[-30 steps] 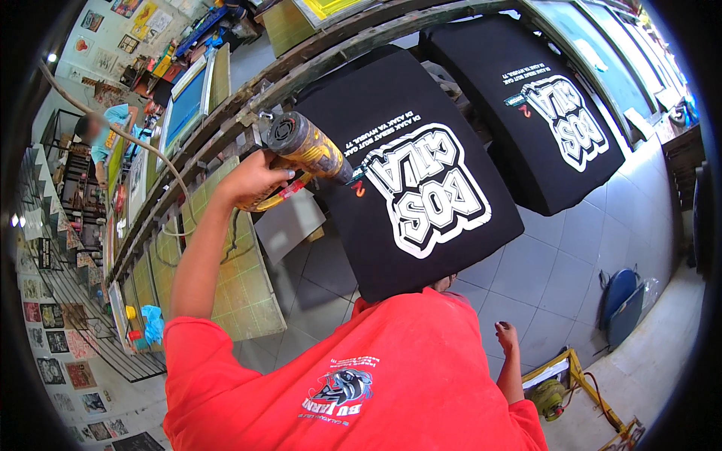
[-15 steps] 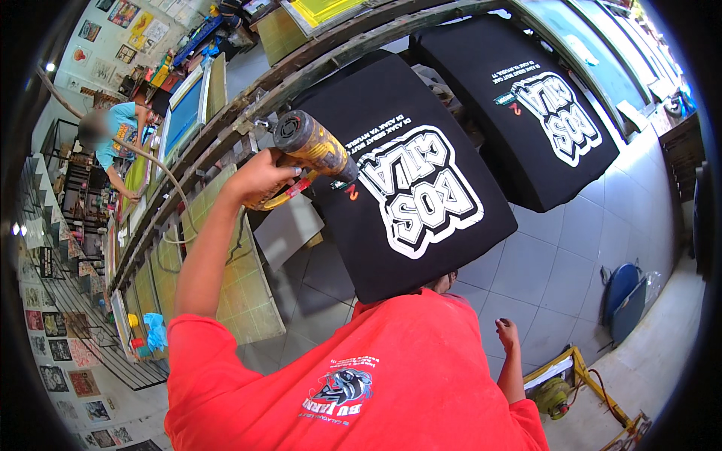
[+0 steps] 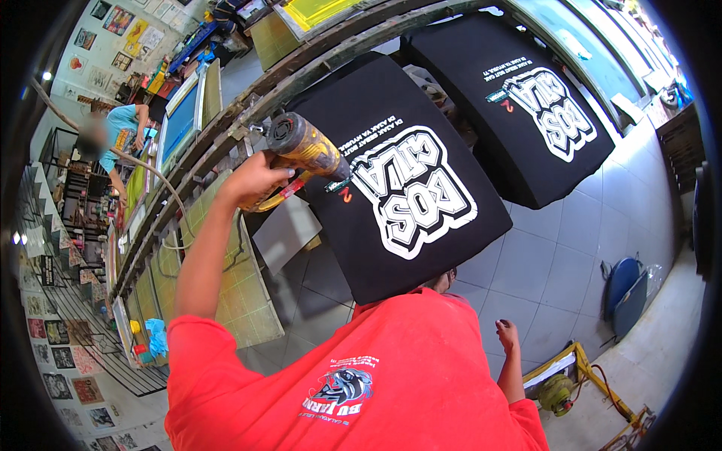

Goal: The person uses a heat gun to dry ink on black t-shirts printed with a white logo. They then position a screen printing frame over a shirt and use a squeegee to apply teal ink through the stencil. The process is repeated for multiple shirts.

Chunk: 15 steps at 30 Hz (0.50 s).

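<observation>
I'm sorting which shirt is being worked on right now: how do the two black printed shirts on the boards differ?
The near black shirt has the yellow heat gun, held in the left hand, at its left edge; the far black shirt has no tool or hand near it. The near one shows larger and lies closer to the person. Both are black, laid flat, with the same white lettered print.

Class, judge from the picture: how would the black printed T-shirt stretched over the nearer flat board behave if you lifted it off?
The black printed T-shirt is thin cloth, so probably floppy and light once off the board. It lies smooth and taut now, so it likely clings and needs peeling. The white print might smear if wet.
</observation>
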### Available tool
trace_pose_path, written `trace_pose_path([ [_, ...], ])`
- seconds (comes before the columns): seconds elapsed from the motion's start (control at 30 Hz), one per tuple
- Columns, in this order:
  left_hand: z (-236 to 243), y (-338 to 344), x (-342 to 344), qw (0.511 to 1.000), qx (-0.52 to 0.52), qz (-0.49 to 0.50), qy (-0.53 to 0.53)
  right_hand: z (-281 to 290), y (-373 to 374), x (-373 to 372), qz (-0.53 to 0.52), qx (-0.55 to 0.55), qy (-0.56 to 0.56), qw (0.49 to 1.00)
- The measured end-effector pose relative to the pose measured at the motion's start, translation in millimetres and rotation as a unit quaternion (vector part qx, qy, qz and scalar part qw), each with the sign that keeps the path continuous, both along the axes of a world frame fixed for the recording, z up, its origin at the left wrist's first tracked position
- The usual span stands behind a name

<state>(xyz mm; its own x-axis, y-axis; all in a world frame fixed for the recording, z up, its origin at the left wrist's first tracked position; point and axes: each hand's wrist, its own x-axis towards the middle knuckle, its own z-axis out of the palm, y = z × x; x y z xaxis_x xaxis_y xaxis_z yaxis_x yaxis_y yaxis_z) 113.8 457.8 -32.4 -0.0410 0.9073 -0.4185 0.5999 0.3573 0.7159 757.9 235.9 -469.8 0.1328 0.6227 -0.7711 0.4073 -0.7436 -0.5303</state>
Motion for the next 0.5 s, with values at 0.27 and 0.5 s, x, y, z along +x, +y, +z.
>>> trace_pose_path([
  [0.27, 11, -19, -23, 0.998, -0.035, 0.032, 0.032, -5, 3, 1, 0.007, -0.009, 0.003, 1.000],
  [0.5, 13, -26, -17, 0.998, -0.051, 0.034, 0.009, -7, 16, 5, 0.021, -0.007, 0.005, 1.000],
])
